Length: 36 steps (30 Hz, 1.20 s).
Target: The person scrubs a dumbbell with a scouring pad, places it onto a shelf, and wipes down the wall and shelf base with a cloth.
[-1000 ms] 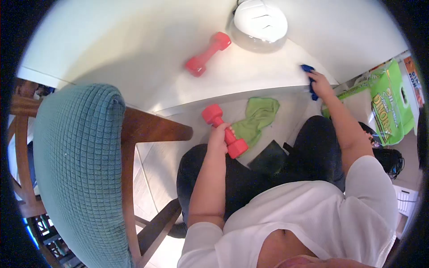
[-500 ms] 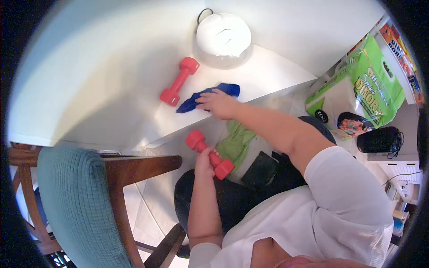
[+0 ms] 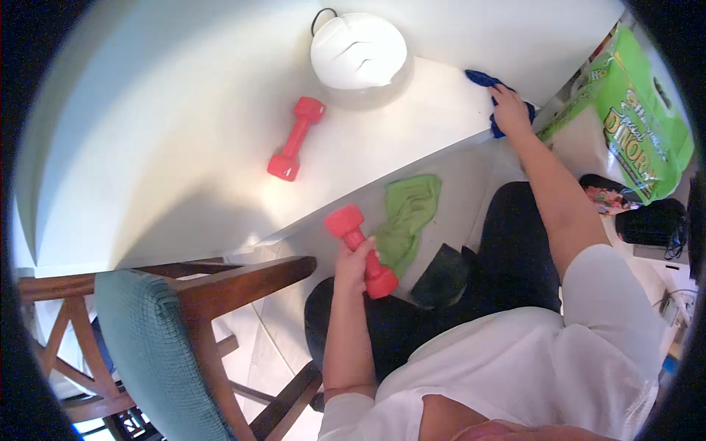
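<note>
Work looks unfinished: the right hand [image 3: 510,112] grips a blue cloth [image 3: 482,78] against the white shelf [image 3: 434,110]; the left hand [image 3: 351,266] clasps one red dumbbell [image 3: 382,281], its twin [image 3: 296,140] lying shelved.

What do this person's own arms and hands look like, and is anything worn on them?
The left hand and right hand are bare, with no gloves. White short sleeves leave both forearms uncovered. No watch, bracelet or cable shows on either wrist.
</note>
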Tool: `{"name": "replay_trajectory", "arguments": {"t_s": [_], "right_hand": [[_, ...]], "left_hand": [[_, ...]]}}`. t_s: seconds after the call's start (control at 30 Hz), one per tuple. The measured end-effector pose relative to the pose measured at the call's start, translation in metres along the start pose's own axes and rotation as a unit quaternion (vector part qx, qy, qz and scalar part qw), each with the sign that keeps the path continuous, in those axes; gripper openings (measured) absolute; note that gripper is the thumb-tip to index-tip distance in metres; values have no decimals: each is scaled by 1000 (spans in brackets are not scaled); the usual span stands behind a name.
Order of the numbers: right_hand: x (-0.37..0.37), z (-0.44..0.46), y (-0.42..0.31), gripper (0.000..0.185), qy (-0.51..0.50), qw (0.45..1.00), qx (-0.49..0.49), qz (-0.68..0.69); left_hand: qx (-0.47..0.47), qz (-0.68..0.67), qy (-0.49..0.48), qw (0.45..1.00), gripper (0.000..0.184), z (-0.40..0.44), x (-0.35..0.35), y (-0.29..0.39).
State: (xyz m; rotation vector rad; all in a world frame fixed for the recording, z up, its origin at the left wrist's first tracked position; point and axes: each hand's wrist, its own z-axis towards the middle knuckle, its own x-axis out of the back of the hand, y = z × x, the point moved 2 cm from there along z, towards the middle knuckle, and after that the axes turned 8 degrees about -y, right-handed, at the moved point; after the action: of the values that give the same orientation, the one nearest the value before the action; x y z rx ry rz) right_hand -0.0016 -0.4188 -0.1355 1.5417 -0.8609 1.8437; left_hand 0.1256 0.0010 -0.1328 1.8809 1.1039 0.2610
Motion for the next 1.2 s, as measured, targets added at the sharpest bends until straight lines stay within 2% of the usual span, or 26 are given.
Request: {"name": "replay_trajectory", "arguments": {"t_s": [0.07,0.17,0.37,0.47,0.57,0.67,0.77,0.87,0.97,1.2], "right_hand": [[-2,-2,-1,39,19,999,-10,-27],[-6,-2,0,40,10,1000,-13,-23],[-2,-2,-2,40,11,999,-21,-27],[-2,-4,-2,40,24,999,-31,-22],[-2,-4,-2,40,28,999,-32,-7],[1,-4,-2,40,24,999,-35,-5],[-1,-4,-1,40,22,999,-34,-5],[-2,-4,-1,40,23,999,-33,-8],[-2,-5,1,40,31,999,-27,-6],[-1,-5,-1,40,56,998,-10,-7]], "left_hand": [[-42,60,13,997,28,2,-9,16],[-58,148,20,987,40,14,-20,50],[-73,338,32,938,47,65,-25,121],[-102,424,34,899,54,97,-21,138],[-144,561,35,815,61,138,-5,139],[-108,634,42,765,61,146,-11,145],[-117,677,38,725,56,134,-32,154],[-77,705,63,702,54,136,-39,156],[-100,718,88,683,53,148,-34,151],[-84,712,87,692,52,156,-39,155]]}}
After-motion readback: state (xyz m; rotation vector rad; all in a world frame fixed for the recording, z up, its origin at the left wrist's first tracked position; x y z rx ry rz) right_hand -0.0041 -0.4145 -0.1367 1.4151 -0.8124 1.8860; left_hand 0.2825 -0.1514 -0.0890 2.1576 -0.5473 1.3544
